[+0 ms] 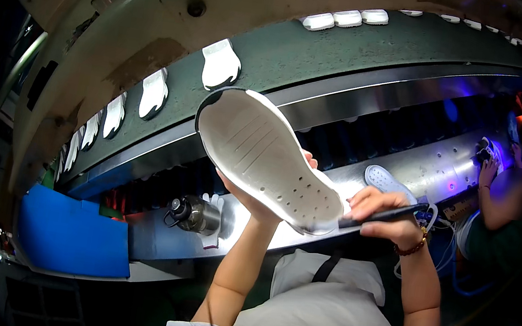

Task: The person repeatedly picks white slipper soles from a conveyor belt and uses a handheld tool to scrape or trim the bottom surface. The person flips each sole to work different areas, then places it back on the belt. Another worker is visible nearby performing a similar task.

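Raised in front of me is a white shoe sole with a dark toe edge, grooves in its forefoot and small holes toward the heel. My left hand grips it from underneath, the fingertips showing at its far side. In my right hand is a slim black-handled tool that looks like a brush. Its tip meets the rim at the heel end, and my right fingers are closed around the handle beside the sole.
Beyond a metal rail, a green conveyor belt carries several white soles. On the metal bench stand a dark bottle and a pale blue sole. A blue panel is at left. Another person's hand works at far right.
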Available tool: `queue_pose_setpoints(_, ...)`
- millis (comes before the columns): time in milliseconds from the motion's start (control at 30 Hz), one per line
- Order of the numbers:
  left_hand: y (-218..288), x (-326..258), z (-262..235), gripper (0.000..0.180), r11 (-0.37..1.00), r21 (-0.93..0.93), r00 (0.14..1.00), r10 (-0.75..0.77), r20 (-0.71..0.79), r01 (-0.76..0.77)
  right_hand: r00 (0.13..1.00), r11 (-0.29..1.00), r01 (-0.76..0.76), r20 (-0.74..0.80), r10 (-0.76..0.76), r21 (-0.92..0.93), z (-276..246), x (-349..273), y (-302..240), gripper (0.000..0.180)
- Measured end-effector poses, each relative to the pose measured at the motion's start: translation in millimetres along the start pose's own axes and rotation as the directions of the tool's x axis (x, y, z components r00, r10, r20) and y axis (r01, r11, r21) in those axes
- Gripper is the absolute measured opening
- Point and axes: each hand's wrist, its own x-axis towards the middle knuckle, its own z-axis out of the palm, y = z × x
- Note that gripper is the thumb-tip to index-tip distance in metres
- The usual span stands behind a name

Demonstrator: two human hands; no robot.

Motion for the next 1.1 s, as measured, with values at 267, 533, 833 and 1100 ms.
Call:
queue_pose_setpoints(267,-26,-27,8,0.083,0.987,-0.117,0.99,-0.12,-0.067,0.112,0.947,0.984,-0.162,-0.267,0.177,0.078,30,-1,7,0.018)
queue_pose_setpoints(533,-20,-27,-16,0.078,0.965,-0.173,0.974,-0.214,-0.08,0.198,0.991,0.994,-0.089,0.107,0.082,0.062,21,1,-1,0.017)
queue_pose_setpoints(833,13,-28,-34,0.059,0.817,0.002,0.814,-0.575,-0.085,0.577,0.932,0.979,-0.086,0.332,0.145,-0.187,-7,23,-26,0.018)
queue_pose_setpoints(1100,14,-16,-21,0.07,0.643,-0.008,0.638,-0.762,-0.111,0.766,0.862,0.965,-0.093,0.465,0.201,-0.245,-4,23,-24,0.018)
